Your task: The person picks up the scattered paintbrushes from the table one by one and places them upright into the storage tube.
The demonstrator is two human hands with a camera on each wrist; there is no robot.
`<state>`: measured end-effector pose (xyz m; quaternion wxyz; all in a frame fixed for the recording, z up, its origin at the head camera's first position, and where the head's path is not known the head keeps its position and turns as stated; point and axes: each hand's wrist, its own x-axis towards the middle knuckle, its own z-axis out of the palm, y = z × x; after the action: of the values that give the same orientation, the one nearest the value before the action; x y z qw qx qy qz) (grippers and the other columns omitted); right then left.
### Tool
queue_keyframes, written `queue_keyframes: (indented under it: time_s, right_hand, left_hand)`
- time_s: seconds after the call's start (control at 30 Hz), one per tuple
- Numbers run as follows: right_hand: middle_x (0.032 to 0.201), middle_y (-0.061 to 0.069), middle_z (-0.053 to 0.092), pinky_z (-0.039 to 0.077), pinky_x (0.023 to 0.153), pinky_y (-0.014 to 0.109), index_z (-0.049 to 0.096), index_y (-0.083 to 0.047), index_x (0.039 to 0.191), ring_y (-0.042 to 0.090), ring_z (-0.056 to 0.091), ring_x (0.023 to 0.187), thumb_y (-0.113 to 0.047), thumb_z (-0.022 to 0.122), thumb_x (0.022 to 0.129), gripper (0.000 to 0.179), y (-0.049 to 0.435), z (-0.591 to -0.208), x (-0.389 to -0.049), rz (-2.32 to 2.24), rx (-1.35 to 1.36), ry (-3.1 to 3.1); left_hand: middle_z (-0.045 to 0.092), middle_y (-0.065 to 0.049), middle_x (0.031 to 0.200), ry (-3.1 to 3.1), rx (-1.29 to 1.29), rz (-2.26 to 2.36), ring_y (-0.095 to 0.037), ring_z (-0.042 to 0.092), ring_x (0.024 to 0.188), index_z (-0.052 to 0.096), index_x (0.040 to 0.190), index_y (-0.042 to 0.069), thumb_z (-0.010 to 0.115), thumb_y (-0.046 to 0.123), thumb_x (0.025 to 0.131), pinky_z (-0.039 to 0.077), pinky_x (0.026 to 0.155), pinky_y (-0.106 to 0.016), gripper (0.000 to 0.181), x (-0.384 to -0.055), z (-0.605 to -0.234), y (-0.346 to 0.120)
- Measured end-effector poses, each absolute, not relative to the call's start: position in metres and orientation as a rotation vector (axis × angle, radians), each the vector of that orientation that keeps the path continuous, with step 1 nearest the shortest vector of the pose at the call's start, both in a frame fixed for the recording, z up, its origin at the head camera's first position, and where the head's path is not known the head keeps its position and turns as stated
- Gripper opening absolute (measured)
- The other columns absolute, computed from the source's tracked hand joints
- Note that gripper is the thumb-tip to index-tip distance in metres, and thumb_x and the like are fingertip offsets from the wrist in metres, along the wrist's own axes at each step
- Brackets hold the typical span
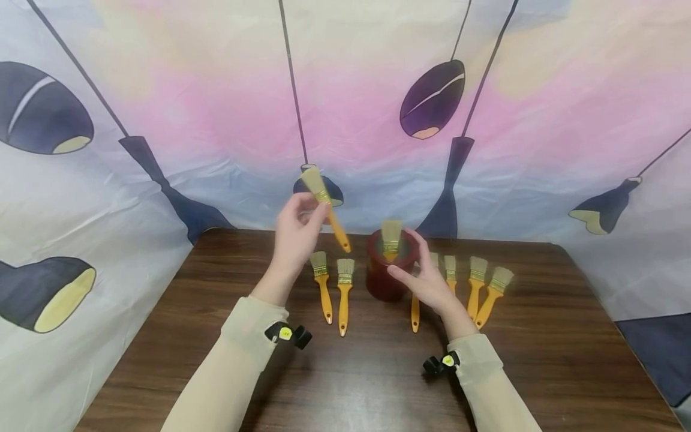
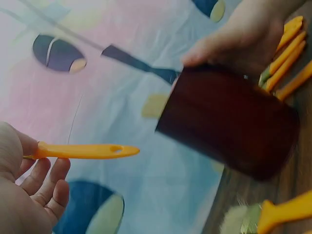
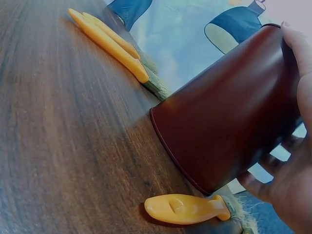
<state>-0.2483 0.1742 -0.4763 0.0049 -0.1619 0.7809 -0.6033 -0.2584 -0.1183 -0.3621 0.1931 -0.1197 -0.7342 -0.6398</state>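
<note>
My left hand (image 1: 299, 237) pinches a paintbrush (image 1: 339, 231) between thumb and fingers, raised above the table's far edge. Its pale bristles point up and its yellow handle slants down towards the dark red cylindrical container (image 1: 384, 282). In the left wrist view the handle (image 2: 87, 150) of that brush is apart from the container. My right hand (image 1: 430, 281) grips the container from the right, thumb on the near side and fingers around the far side. Another paintbrush (image 1: 391, 233) stands bristles up inside it; most of its handle is hidden by the container wall.
Two yellow-handled paintbrushes, one nearer the container (image 1: 344, 300), lie left of it on the brown wooden table (image 1: 345, 384). Several more, including the rightmost brush (image 1: 492, 297), lie to the right, partly behind my right hand. A printed cloth (image 1: 356, 90) hangs behind the table.
</note>
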Motion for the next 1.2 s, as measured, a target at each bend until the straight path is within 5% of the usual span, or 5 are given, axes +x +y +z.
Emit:
queue_keyframes:
  time_s: [0.2,0.47,0.87,1.2]
  right_hand:
    - [0.175,0.004,0.03,0.044,0.115,0.065,0.03,-0.035,0.17,0.044,0.042,0.153,-0.03,0.085,0.098,0.09,0.174,-0.473,-0.247,-1.896,-0.507,2.504]
    - [0.174,0.008,0.035,0.029,0.126,0.065,0.031,-0.023,0.17,0.032,0.034,0.159,-0.024,0.084,0.098,0.09,0.173,-0.468,-0.246,-1.904,-0.531,2.545]
    - [0.173,0.008,0.036,0.033,0.123,0.065,0.031,-0.023,0.17,0.036,0.041,0.152,-0.023,0.084,0.098,0.089,0.17,-0.468,-0.248,-1.905,-0.546,2.542]
    - [0.173,0.008,0.035,0.039,0.117,0.061,0.03,-0.023,0.17,0.036,0.044,0.148,-0.022,0.084,0.098,0.09,0.172,-0.469,-0.247,-1.885,-0.555,2.563]
  left_hand:
    - [0.074,-0.018,0.117,-2.147,-0.438,-1.748,-0.035,0.079,0.093,0.066,0.125,-0.001,0.072,0.012,0.106,0.062,0.084,-0.048,0.024,-0.264,-0.343,-0.087]
    - [0.075,-0.014,0.113,-2.243,-0.509,-1.661,-0.036,0.08,0.093,0.063,0.121,0.003,0.069,0.014,0.108,0.063,0.081,-0.045,0.019,-0.271,-0.346,-0.061]
    - [0.08,-0.01,0.107,-2.447,-0.519,-1.491,-0.025,0.077,0.094,0.066,0.118,0.007,0.072,0.021,0.106,0.063,0.082,-0.041,0.02,-0.27,-0.381,-0.055]
    - [0.074,-0.012,0.108,-2.474,-0.585,-1.297,-0.029,0.067,0.098,0.075,0.108,0.005,0.076,0.022,0.103,0.057,0.09,-0.046,0.018,-0.271,-0.401,-0.052]
